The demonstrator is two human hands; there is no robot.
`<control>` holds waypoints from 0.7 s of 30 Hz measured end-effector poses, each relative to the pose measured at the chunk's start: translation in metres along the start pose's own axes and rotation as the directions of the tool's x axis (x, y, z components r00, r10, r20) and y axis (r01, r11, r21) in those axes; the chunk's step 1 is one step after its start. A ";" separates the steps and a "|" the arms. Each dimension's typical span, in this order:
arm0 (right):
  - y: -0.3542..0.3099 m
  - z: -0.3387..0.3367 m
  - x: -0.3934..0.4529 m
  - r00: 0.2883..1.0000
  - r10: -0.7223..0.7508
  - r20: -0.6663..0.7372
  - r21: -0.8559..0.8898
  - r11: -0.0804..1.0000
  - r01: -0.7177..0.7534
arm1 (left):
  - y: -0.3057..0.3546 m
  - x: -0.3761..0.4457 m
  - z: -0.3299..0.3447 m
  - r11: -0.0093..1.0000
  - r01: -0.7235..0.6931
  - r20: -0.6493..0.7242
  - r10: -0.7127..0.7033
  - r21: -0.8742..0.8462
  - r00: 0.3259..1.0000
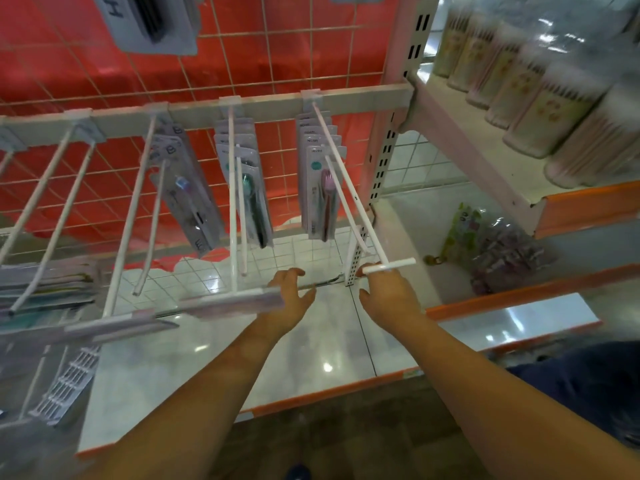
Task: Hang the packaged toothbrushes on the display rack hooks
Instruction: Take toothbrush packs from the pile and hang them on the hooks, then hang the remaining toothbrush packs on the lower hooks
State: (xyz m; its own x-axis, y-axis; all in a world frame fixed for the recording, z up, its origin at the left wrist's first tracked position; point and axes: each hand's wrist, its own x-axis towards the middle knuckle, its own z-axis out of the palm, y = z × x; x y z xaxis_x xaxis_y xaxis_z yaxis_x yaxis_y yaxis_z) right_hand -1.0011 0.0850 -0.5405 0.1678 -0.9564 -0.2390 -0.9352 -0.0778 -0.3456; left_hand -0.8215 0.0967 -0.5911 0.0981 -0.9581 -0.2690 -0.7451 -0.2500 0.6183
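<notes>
Packaged toothbrushes hang in three bunches at the far ends of long white hooks on the display rack: a pink-brush bunch on the right hook, a teal-brush bunch on the middle hook, and a tilted purple-brush bunch further left. All three sit close to the grey crossbar that carries the hooks, in front of a pink wire grid backed with red.

Both hands reach forward below the near hook ends and hold no package. The left hand has its fingers loosely spread, just right of the label holder at the near tip of the middle hook. The right hand is raised to the white end bar of the right hook, its fingertips touching or curling at the bar; the blur hides whether they grip it.

Further left, two bare hooks slope down over a stack of packages. On the right, a shelf carries a row of tubs of cotton swabs, and a bag of small items lies on the white base shelf beneath. A glossy tiled floor shows below the arms.
</notes>
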 end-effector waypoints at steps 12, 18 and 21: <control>-0.002 -0.022 -0.114 0.983 -0.185 0.010 -0.178 0.967 0.183 | 0.047 -0.128 -0.012 0.971 -0.111 0.017 0.110 0.213 0.994; -0.025 -0.074 -0.176 0.958 -0.288 -0.017 -0.148 0.948 0.282 | 0.087 -0.208 -0.055 0.941 -0.152 -0.035 0.170 0.302 0.985; -0.042 -0.107 -0.198 0.933 -0.351 -0.077 -0.170 0.927 0.334 | 0.106 -0.243 -0.088 0.921 -0.175 -0.071 0.212 0.349 0.975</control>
State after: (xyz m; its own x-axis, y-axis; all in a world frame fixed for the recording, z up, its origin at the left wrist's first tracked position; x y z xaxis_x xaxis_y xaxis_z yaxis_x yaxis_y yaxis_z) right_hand -1.0281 0.2478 -0.3813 0.4604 -0.8872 -0.0318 -0.8640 -0.4395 -0.2458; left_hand -0.8662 0.2910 -0.3956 -0.0156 -0.9967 -0.0791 -0.9334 -0.0138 0.3585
